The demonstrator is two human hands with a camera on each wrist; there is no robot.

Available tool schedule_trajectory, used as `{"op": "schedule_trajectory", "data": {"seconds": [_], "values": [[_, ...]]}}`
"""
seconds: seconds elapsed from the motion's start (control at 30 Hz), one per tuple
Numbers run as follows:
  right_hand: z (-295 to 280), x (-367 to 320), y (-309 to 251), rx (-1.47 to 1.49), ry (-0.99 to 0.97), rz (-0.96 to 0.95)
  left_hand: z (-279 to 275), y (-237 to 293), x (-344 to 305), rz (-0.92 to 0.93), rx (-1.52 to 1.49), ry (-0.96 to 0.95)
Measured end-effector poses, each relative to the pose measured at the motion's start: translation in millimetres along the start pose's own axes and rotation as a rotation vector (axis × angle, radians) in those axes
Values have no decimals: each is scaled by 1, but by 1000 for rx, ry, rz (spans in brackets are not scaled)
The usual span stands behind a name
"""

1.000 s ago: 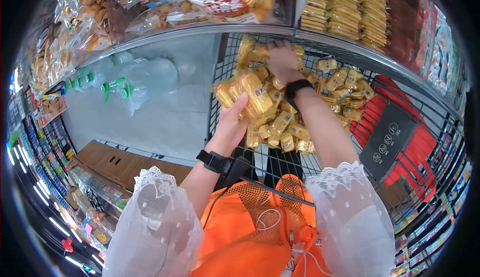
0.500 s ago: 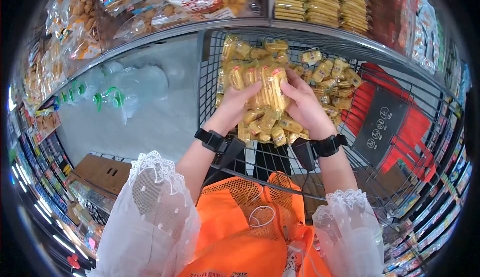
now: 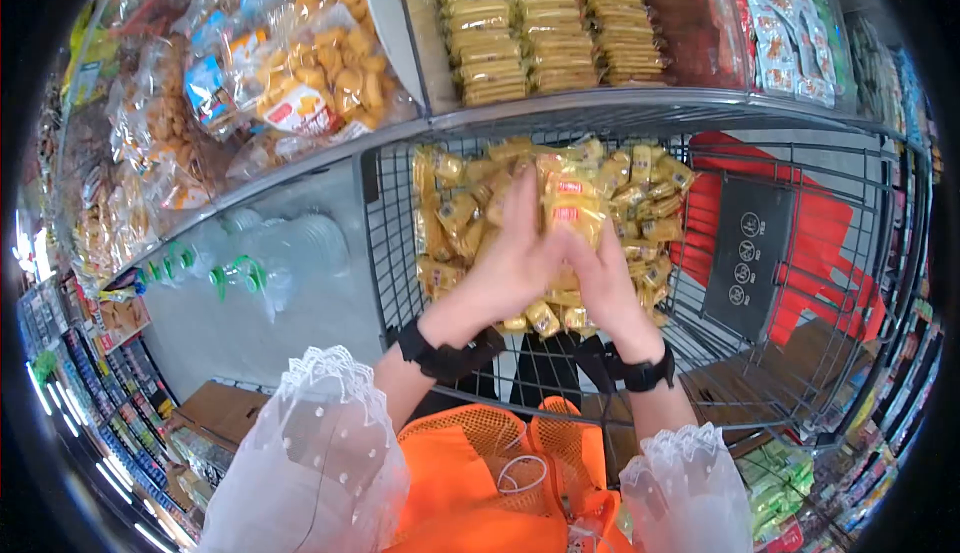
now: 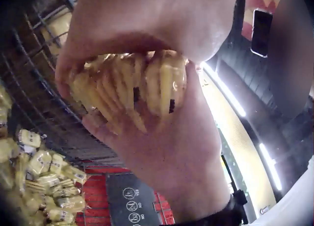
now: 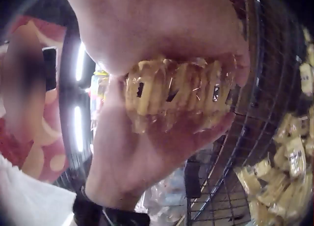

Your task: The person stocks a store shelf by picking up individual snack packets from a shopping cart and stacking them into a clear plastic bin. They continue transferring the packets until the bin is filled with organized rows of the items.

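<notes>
A row of yellow wrapped snack packets (image 3: 575,203) is pressed between both hands above the cart. The left hand (image 3: 515,263) holds its left side, fingers pointing away from the body; the right hand (image 3: 605,278) grips the other side. In the left wrist view the packets (image 4: 132,86) stand side by side between the two palms, and the right wrist view shows the same row (image 5: 176,91). Many more loose yellow packets (image 3: 455,215) lie in the wire cart (image 3: 395,253) below.
Shelf bins ahead hold stacked yellow packets (image 3: 555,28) and bagged snacks (image 3: 320,73). A red child seat (image 3: 820,243) with a dark panel (image 3: 750,253) is at the cart's right. Plastic bottles (image 3: 300,253) stand left of the cart, beyond its wire side.
The right hand came back from the far side of the cart to the packets in the left hand. Both hands now clasp them, slightly farther right, and the head view has shifted toward the shelf.
</notes>
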State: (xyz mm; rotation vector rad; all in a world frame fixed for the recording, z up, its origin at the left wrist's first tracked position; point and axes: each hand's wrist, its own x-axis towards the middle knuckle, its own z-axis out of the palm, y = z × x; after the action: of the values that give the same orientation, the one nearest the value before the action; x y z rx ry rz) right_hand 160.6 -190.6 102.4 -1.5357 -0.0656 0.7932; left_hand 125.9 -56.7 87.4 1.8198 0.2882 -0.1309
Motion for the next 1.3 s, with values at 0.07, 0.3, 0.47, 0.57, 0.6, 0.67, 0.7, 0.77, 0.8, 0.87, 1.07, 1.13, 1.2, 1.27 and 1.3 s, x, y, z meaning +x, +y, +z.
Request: {"op": "schedule_trajectory", "data": {"seconds": [0.07, 0.3, 0.47, 0.57, 0.6, 0.67, 0.7, 0.77, 0.8, 0.87, 1.07, 1.13, 1.2, 1.27, 1.3], "values": [[-7, -11, 2, -188, 40, -177, -2, 19, 8, -6, -229, -144], [-26, -23, -56, -57, 46, -300, -13, 113, 29, 33, -358, -231], [-55, -11, -86, -42, -25, -497, -31, 169, 66, 111, -17, -197], [-73, -6, -102, -85, 41, -688, -50, 193, 130, 286, 394, -21], [-82, -7, -100, -46, 41, -672, -61, 191, 163, 407, 715, 75], [-97, -9, -93, 16, 49, -644, -80, 155, 223, 535, 1223, 180], [-105, -10, -88, 41, 58, -633, -83, 143, 238, 425, 1365, 61], [-117, -12, -80, 32, 64, -600, -85, 123, 262, 289, 1622, -142], [-123, -12, -77, 30, 64, -587, -85, 113, 272, 267, 1741, -229], [-135, -13, -72, 30, 60, -565, -87, 94, 289, 250, 1880, -341], [-157, -16, -70, 15, 13, -514, -109, 43, 306, 363, 2015, -345], [-160, -15, -72, 26, -10, -498, -105, 43, 304, 296, 2109, -356], [-161, -15, -76, 32, -35, -464, -102, 45, 303, 288, 2191, -361], [-162, -15, -78, 22, -66, -483, -92, 51, 300, 145, 2261, -363], [-163, -15, -77, 20, -77, -491, -84, 56, 296, 76, 2296, -367]]}}
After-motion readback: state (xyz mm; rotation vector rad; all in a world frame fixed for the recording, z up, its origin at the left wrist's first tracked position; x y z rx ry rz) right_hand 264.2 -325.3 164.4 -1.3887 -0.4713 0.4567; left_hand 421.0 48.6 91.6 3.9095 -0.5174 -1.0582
